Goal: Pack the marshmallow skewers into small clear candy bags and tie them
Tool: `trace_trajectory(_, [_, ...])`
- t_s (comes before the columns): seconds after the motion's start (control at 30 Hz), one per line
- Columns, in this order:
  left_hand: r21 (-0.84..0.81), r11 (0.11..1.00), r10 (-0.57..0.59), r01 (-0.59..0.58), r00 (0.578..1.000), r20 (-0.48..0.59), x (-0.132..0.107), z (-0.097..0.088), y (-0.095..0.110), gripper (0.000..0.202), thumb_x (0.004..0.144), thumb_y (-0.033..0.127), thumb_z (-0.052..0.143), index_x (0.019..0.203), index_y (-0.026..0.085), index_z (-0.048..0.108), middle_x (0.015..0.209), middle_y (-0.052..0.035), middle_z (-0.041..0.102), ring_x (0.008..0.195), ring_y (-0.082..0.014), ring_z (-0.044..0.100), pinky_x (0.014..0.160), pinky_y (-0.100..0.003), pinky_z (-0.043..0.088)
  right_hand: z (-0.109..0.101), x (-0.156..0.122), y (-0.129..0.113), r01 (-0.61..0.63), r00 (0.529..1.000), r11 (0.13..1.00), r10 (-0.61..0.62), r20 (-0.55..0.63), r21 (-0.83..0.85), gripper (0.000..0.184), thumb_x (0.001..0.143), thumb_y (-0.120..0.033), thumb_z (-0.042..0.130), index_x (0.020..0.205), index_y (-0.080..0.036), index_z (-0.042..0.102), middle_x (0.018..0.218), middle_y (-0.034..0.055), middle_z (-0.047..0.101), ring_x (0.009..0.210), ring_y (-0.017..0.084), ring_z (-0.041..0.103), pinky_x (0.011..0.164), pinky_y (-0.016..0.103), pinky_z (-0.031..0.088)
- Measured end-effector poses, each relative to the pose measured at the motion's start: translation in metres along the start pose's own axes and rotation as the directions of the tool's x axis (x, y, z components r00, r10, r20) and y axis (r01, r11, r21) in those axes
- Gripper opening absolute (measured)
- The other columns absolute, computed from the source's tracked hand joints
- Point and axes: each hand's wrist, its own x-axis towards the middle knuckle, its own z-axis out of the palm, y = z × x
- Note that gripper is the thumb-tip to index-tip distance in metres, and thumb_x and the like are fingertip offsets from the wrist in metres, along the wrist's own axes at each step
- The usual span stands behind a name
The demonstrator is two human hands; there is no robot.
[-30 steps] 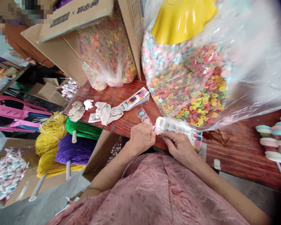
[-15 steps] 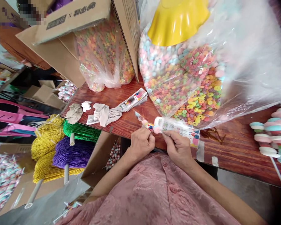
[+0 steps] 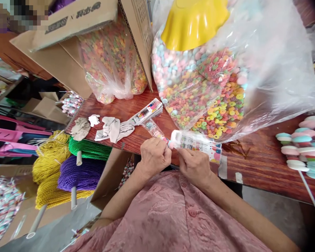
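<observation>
My left hand (image 3: 155, 156) is closed around a clear printed plastic bag (image 3: 152, 128), whose far end sticks out beyond the knuckles over the table. A candy skewer (image 3: 171, 143) with pink and pale blue pieces lies partly in that bag, its near pieces showing between my hands. My right hand (image 3: 194, 163) is closed at the near end of the skewer; the stick itself is hidden by the fingers. Under and beside the right hand lies a stack of printed bags (image 3: 199, 141). Another bundle of printed bags (image 3: 148, 111), wrapped with pale cloth (image 3: 114, 129), lies farther left.
A large clear sack of candies (image 3: 183, 98) with a yellow scalloped bowl (image 3: 194, 24) stands ahead. Left of it is a cardboard box (image 3: 135, 28) holding bagged gummy rings (image 3: 112, 63). Finished-looking skewers (image 3: 301, 140) lie at right; cord bundles (image 3: 78, 171) hang lower left.
My hands have drawn closer together, and less of the skewer shows between them. The bag's far end now reaches out more visibly past my left hand. The whole view has shifted slightly.
</observation>
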Motion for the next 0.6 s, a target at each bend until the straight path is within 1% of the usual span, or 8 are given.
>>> trace_trajectory(0.07, [0.022,0.999,0.026,-0.026,1.0,0.001,-0.003,0.0,0.003,0.023,0.084,0.017,0.045,0.063,0.02,0.052,0.066,-0.0057,0.062,0.067,-0.018,0.055,0.063,-0.033,0.033,0.0,0.001,0.001,-0.041,0.999,0.999,0.041,-0.001,0.015,0.025,0.088,-0.012,0.046,0.073,-0.016,0.065,0.056,0.0011,0.06,0.049,0.011,0.048,0.052,0.028,0.026])
trace_trajectory(0.13, [0.035,0.999,0.027,-0.027,1.0,0.008,-0.006,0.003,0.004,0.022,0.084,0.016,0.046,0.063,0.02,0.052,0.065,-0.0059,0.061,0.067,-0.0182,0.055,0.063,-0.033,0.033,0.001,0.001,-0.001,-0.067,0.998,0.996,0.067,-0.004,0.065,0.024,0.088,-0.012,0.046,0.075,-0.015,0.065,0.059,0.0018,0.062,0.051,0.011,0.05,0.053,0.027,0.027])
trace_trajectory(0.27, [0.021,0.999,-0.03,0.03,1.0,0.004,-0.011,0.015,0.005,0.024,0.085,0.017,0.046,0.061,0.019,0.051,0.064,-0.0058,0.06,0.065,-0.0182,0.054,0.063,-0.033,0.032,0.004,0.0,-0.009,-0.052,0.999,0.981,0.049,0.022,0.188,0.025,0.089,-0.011,0.044,0.072,-0.015,0.062,0.058,0.0016,0.061,0.049,0.01,0.051,0.053,0.026,0.029])
trace_trajectory(0.33, [-0.003,1.0,-0.008,0.008,0.999,-0.039,-0.013,0.02,0.005,0.025,0.084,0.016,0.046,0.06,0.02,0.05,0.063,-0.0053,0.059,0.065,-0.0177,0.053,0.062,-0.033,0.032,0.005,0.0,-0.011,-0.076,0.997,0.972,0.072,0.028,0.224,0.024,0.089,-0.012,0.044,0.074,-0.015,0.062,0.059,0.0013,0.062,0.049,0.01,0.052,0.053,0.025,0.03])
trace_trajectory(0.43, [-0.038,0.997,0.056,-0.061,0.99,-0.13,-0.015,0.025,0.008,0.024,0.082,0.014,0.047,0.058,0.02,0.048,0.061,-0.0043,0.057,0.062,-0.0168,0.051,0.061,-0.033,0.03,0.006,0.003,-0.011,-0.147,0.989,0.957,0.14,0.044,0.252,0.023,0.09,-0.013,0.044,0.078,-0.016,0.063,0.061,0.001,0.064,0.051,0.01,0.053,0.054,0.023,0.032])
trace_trajectory(0.47, [-0.051,0.996,0.064,-0.072,0.987,-0.151,-0.016,0.026,0.009,0.024,0.081,0.014,0.048,0.058,0.02,0.048,0.06,-0.0041,0.056,0.062,-0.0165,0.05,0.06,-0.033,0.03,0.006,0.004,-0.011,-0.161,0.987,0.953,0.152,0.053,0.255,0.024,0.091,-0.014,0.043,0.078,-0.017,0.063,0.061,0.001,0.063,0.051,0.01,0.053,0.055,0.023,0.032])
trace_trajectory(0.53, [-0.111,0.991,0.051,-0.069,0.986,-0.16,-0.016,0.029,0.011,0.025,0.082,0.015,0.047,0.057,0.02,0.047,0.058,-0.0032,0.055,0.06,-0.0156,0.049,0.06,-0.032,0.03,0.007,0.005,-0.011,-0.175,0.984,0.948,0.159,0.079,0.265,0.025,0.091,-0.015,0.042,0.078,-0.017,0.063,0.061,0.0012,0.063,0.051,0.01,0.052,0.054,0.023,0.032])
trace_trajectory(0.6, [-0.219,0.975,-0.004,-0.027,0.99,-0.138,-0.015,0.03,0.012,0.027,0.084,0.014,0.046,0.057,0.02,0.046,0.057,-0.0017,0.053,0.059,-0.0141,0.048,0.06,-0.03,0.033,0.008,0.005,-0.01,-0.183,0.982,0.943,0.159,0.107,0.28,0.025,0.091,-0.014,0.042,0.079,-0.017,0.064,0.063,0.002,0.066,0.052,0.01,0.054,0.055,0.023,0.033])
